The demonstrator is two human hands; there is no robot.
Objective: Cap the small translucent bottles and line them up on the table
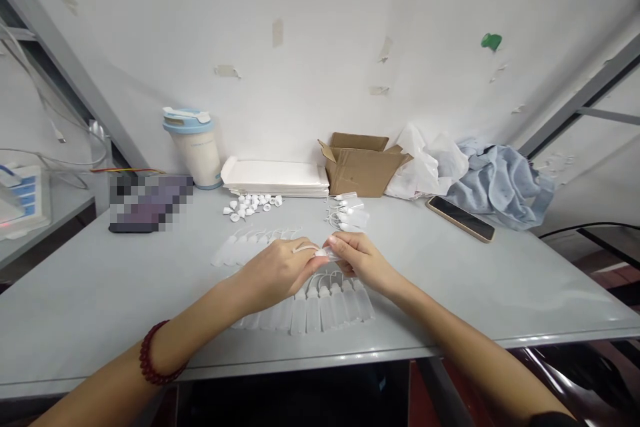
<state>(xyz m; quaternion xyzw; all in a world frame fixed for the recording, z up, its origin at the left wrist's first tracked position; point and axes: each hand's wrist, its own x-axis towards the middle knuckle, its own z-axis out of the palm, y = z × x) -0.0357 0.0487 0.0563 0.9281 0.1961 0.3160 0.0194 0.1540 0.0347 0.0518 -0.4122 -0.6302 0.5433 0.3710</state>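
My left hand (275, 271) and my right hand (361, 260) meet over the middle of the table. The left fingers pinch a white cap (321, 253) with a thin curved strap (304, 248). My right fingers are closed round a small translucent plastic bottle (332, 254), mostly hidden, its neck end at the cap. Below the hands lies a row of similar bottles (327, 310) with white tops and curled straps. Another row of bottles (240, 248) lies behind my left hand, partly covered by it.
Loose white caps (253, 205) and a few more bottles (350, 213) lie farther back. Along the wall stand a tumbler (197, 150), a stack of white trays (277, 177), a cardboard box (363, 170), a plastic bag (423, 163) and blue cloth (500, 183). A phone (461, 218) lies right.
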